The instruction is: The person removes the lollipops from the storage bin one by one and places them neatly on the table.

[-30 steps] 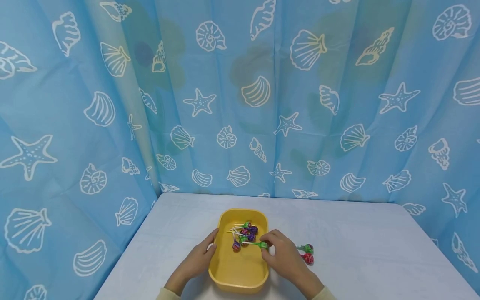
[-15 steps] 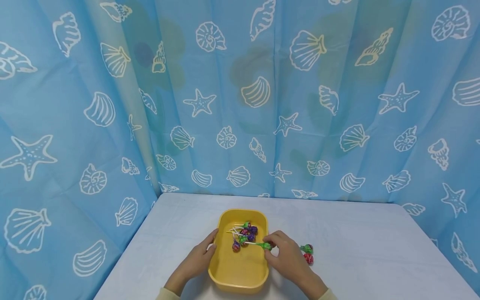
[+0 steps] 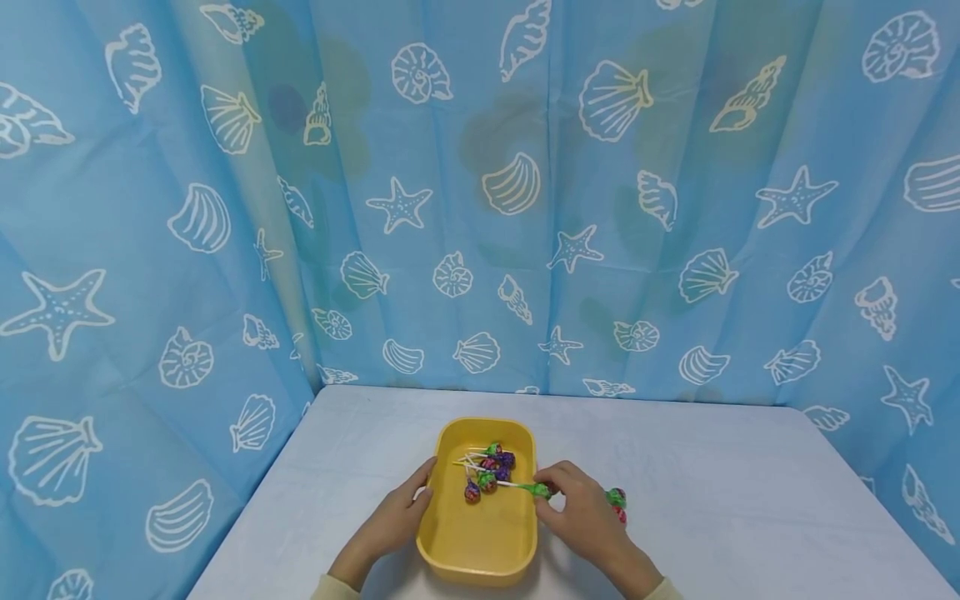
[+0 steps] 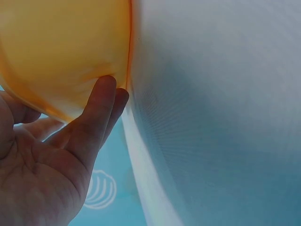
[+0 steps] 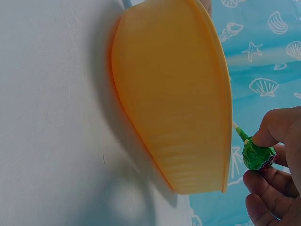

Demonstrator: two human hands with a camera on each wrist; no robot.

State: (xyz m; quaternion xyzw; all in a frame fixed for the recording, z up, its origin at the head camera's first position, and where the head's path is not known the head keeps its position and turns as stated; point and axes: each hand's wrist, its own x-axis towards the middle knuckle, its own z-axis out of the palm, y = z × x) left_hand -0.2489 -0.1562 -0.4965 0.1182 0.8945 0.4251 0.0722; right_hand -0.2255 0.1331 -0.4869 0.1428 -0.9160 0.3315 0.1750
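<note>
My right hand (image 3: 583,510) pinches a green-wrapped lollipop (image 3: 536,490) by its candy end, over the right rim of a yellow plastic tub (image 3: 480,542). The lollipop's white stick points left over the tub. In the right wrist view, the lollipop's green wrapper (image 5: 256,154) sits between thumb and fingers, just beyond the rim. Several purple, green and red lollipops (image 3: 487,482) lie inside the tub. My left hand (image 3: 393,518) holds the tub's left side. The left wrist view shows its fingers (image 4: 96,108) against the outer wall and the thumb at the rim.
Another green lollipop (image 3: 616,497) and a red one (image 3: 620,514) lie on the white-covered table (image 3: 712,500), partly hidden behind my right hand. A blue curtain (image 3: 480,233) with white shells and starfish hangs behind and along the sides.
My right hand has moved slightly to the right with the green lollipop, and now covers more of the red one on the table. The left hand and tub have stayed put.
</note>
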